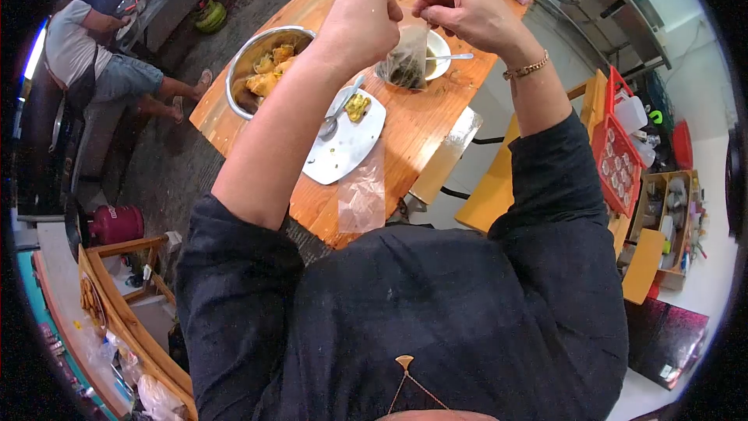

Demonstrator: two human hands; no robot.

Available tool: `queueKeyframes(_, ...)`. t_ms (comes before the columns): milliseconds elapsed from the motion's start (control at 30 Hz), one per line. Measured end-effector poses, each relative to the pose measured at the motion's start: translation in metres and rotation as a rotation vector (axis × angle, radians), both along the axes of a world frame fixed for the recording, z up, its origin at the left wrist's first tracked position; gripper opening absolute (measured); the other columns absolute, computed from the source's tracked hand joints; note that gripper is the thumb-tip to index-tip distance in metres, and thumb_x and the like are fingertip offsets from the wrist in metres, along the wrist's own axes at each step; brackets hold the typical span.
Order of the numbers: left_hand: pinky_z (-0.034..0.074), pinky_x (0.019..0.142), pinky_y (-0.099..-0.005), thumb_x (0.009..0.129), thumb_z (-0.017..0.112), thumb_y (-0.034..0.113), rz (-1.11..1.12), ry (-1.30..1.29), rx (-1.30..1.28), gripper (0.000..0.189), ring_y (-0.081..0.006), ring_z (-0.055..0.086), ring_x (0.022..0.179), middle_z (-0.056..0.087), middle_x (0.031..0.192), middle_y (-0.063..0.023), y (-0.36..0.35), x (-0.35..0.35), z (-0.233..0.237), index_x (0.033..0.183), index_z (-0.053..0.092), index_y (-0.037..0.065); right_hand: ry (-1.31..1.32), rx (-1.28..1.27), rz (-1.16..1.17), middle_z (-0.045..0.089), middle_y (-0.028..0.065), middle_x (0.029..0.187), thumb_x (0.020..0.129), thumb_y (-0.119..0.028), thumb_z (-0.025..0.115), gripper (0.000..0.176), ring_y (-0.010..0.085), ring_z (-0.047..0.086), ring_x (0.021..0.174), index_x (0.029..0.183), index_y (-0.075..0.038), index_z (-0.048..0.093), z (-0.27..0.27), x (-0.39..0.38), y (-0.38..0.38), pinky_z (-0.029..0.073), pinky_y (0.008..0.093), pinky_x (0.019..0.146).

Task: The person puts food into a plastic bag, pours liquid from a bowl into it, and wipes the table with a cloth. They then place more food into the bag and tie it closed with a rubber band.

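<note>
1 wooden table [440,113] under clear bag [407,62]; pink cylinder [117,224] left.

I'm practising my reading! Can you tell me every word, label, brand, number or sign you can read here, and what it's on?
There is no text clear enough to read.
Magenta gas cylinder: pale marks, too blurred to read.
Dark panel at lower right: a small white label, too small to read.
Clear bag at the hands: no writing that I can make out.
</note>
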State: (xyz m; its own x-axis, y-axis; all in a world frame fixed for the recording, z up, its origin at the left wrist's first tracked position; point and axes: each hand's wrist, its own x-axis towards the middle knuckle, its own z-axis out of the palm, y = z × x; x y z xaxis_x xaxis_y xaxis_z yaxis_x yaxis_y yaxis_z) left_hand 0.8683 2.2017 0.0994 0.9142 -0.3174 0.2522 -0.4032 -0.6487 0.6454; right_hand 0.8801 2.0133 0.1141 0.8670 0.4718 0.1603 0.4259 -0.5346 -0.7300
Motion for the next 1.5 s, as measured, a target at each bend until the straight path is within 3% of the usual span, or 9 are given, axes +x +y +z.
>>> queueKeyframes(167,0.052,0.051,-0.0296,0.076,0.058,0.001,0.008,0.15,-0.032,0.013,-0.0188,0.064,0.051,0.065,0.067,-0.0133,0.022,-0.035,-0.002,0.084,0.067,-0.005,0.097,-0.001,0.083,0.063,0.0006,0.073,0.083,-0.003,0.057,0.013,0.0047,0.052,0.06,0.09,0.001,0.066,-0.012,-0.012,0.014,0.044,0.0218,0.052)
queueKeyframes(267,0.053,0.05,-0.0316,0.075,0.052,-0.005,-0.008,-0.115,0.002,0.019,-0.0227,0.065,0.056,0.066,0.078,-0.0152,0.036,-0.052,-0.032,0.086,0.067,-0.006,-0.048,-0.074,0.159,0.063,0.0047,0.071,0.08,-0.002,0.056,0.015,0.0094,0.058,0.064,0.09,0.001,0.066,-0.032,-0.018,0.029,0.047,0.0243,0.057)
queueKeyframes(433,0.054,0.049,-0.0354,0.071,0.044,-0.013,0.053,0.1,-0.048,0.032,-0.0273,0.066,0.063,0.062,0.095,-0.0197,0.049,-0.085,-0.075,0.094,0.066,-0.007,0.104,-0.07,0.156,0.066,0.0082,0.073,0.079,-0.007,0.059,0.014,0.0145,0.06,0.066,0.088,-0.002,0.068,-0.083,-0.024,0.051,0.048,0.0297,0.062)
queueKeyframes(533,0.053,0.048,-0.0347,0.072,0.044,-0.012,0.121,0.231,0.006,0.033,-0.0269,0.064,0.054,0.062,0.092,-0.0212,0.05,-0.093,-0.105,0.098,0.065,-0.007,0.163,-0.044,0.136,0.066,0.0126,0.074,0.079,-0.012,0.062,0.015,0.0178,0.061,0.067,0.088,-0.002,0.069,-0.103,-0.013,0.048,0.049,0.0312,0.064)
queueKeyframes(733,0.053,0.049,-0.0323,0.075,0.049,-0.008,0.323,0.217,-0.067,0.026,-0.0234,0.064,0.053,0.064,0.083,-0.0211,0.052,-0.101,-0.119,0.097,0.064,-0.009,-0.17,-0.839,-0.238,0.066,0.0203,0.091,0.08,-0.021,0.06,0.02,0.0335,0.065,0.089,0.087,-0.005,0.072,-0.133,0.057,-0.026,0.051,0.0413,0.078)
queueKeyframes(833,0.056,0.059,-0.0364,0.073,0.052,-0.007,0.462,0.439,-0.252,0.022,-0.0297,0.068,0.07,0.065,0.092,-0.0213,0.045,-0.106,-0.1,0.092,0.065,-0.008,-0.231,-0.979,-0.252,0.062,0.0207,0.104,0.081,-0.021,0.057,0.023,0.0341,0.061,0.098,0.09,-0.006,0.072,-0.161,0.062,-0.05,0.049,0.0407,0.085)
queueKeyframes(967,0.053,0.045,-0.0314,0.075,0.052,-0.007,0.475,0.336,-0.274,0.021,-0.024,0.064,0.055,0.063,0.088,-0.0186,0.044,-0.115,-0.127,0.092,0.064,-0.008,-0.173,-1.041,-0.232,0.059,0.0179,0.11,0.082,-0.017,0.055,0.024,0.0306,0.057,0.105,0.094,-0.004,0.072,-0.176,0.061,-0.048,0.047,0.0385,0.088)
queueKeyframes(1367,0.054,0.042,-0.028,0.075,0.053,-0.006,0.546,0.395,-0.448,0.023,-0.0112,0.057,0.054,0.061,0.081,-0.0111,0.034,-0.126,-0.125,0.095,0.064,-0.008,-0.179,-0.99,-0.183,0.063,0.014,0.091,0.082,-0.013,0.056,0.017,0.0306,0.062,0.091,0.089,-0.006,0.069,-0.165,0.055,-0.065,0.05,0.0388,0.078)
queueKeyframes(1500,0.053,0.043,-0.0264,0.076,0.051,-0.006,0.578,0.421,-0.548,0.024,-0.0099,0.056,0.051,0.06,0.071,-0.0083,0.04,-0.134,-0.127,0.098,0.063,-0.008,-0.312,-0.692,-0.287,0.06,0.0144,0.087,0.084,-0.013,0.054,0.012,0.0338,0.062,0.08,0.093,-0.007,0.061,-0.156,0.01,-0.083,0.051,0.0426,0.07)
